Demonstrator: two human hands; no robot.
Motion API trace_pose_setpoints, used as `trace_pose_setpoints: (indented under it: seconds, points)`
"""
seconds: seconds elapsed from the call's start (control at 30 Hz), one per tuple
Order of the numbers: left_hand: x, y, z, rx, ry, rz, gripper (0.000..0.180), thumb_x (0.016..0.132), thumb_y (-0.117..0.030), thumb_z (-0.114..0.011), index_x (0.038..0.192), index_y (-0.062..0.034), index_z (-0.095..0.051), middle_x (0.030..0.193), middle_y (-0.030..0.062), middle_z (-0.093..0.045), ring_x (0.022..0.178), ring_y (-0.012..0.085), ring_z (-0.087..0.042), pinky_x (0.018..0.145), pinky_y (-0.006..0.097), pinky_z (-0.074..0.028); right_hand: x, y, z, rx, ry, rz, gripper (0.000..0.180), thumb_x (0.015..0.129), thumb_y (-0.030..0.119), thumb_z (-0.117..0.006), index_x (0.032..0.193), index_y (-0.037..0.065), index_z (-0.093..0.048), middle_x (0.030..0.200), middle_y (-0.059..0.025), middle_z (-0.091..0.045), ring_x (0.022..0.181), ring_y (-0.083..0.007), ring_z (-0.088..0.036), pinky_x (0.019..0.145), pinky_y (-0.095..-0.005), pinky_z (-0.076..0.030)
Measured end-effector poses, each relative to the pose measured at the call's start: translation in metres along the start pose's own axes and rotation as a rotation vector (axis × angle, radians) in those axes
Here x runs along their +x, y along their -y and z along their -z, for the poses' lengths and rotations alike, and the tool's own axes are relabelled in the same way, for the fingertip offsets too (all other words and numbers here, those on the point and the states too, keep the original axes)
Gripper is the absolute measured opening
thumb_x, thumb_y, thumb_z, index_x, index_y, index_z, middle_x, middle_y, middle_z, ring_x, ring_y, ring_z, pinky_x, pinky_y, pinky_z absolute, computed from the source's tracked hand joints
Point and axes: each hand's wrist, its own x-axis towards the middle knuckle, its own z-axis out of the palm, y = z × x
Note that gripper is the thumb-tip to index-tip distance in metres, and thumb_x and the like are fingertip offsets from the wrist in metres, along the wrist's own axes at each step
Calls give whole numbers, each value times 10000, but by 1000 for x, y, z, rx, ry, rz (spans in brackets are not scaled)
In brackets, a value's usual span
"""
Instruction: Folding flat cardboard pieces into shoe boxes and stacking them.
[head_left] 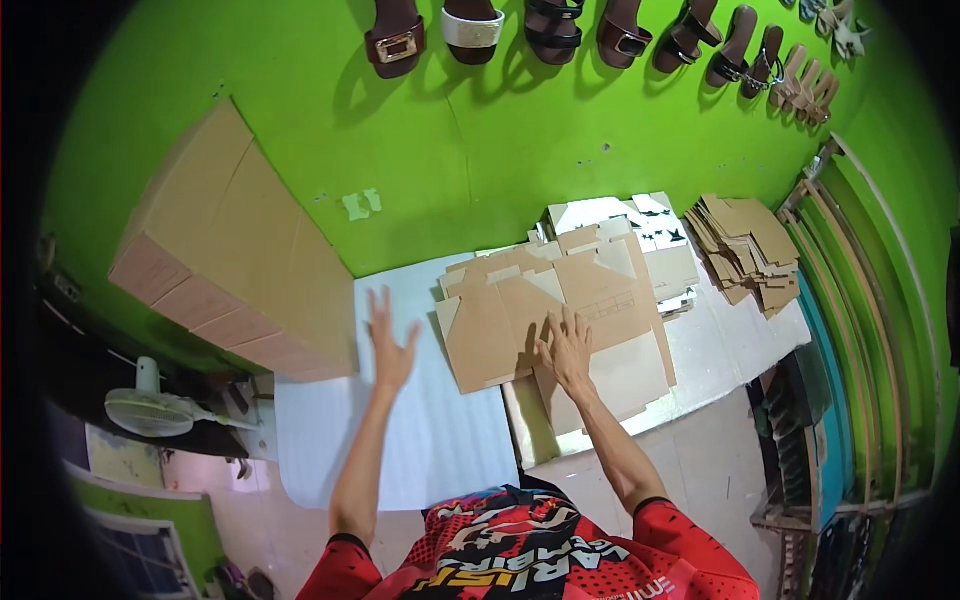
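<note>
Flat cut-out cardboard box blanks (500, 325) lie overlapping on the table, brown side up. My right hand (567, 345) is over the upper blanks, its fingers spread and its tips at or just above the cardboard. To the left, my left hand (391, 340) is raised over the white tabletop (420, 440) with fingers spread and nothing in it. Left of that hand stands a tall stack of closed brown cardboard boxes (250, 260) against the green wall.
More folded cardboard pieces (745, 250) are piled at the right end of the table. Sandals (555, 35) hang along the wall above. A white fan (150, 408) stands at the left, and a wooden rack (870, 330) at the right.
</note>
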Motion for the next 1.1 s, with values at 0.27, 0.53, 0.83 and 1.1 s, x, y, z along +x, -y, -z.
trace_pose_setpoints:
  seconds: [0.27, 0.53, 0.83, 1.1]
  points:
    - [-82, 17, -89, 94, 764, 382, 1175, 802, -646, -800, 1694, -198, -182, 1762, 174, -76, 1618, 409, -58, 1252, 653, -144, 57, -8, -30, -202, 202, 76, 871, 827, 252, -815, 1584, 189, -389, 1625, -187, -407, 1493, -414, -371, 1227, -621, -274]
    - [-133, 73, -81, -36, 639, 463, 1076, 832, -466, -792, 1676, -127, -217, 1737, 207, -162, 1605, 402, -146, 1278, 545, -202, 48, 17, -38, -1, 192, 92, 863, 767, 141, -839, 1536, 161, -447, 1313, -160, -576, 1225, -369, -575, 1014, -522, -452]
    - [-185, 99, -9, -81, 317, 760, 1021, 865, -271, -763, 1683, -107, -175, 1704, 300, -184, 1598, 420, -163, 1289, 434, -215, 19, 83, -64, 164, 282, 182, 388, 827, 157, -803, 1190, 87, -687, 1104, -179, -646, 1069, -379, -646, 888, -503, -532]
    - [-184, 89, 72, -377, 135, 917, 1144, 843, -148, -781, 1706, -232, -34, 1736, 238, -135, 1585, 417, -198, 1284, 476, -217, 18, 175, -10, 335, 146, 416, 233, 863, 115, -759, 1085, 71, -702, 972, -154, -660, 932, -376, -662, 817, -474, -538]
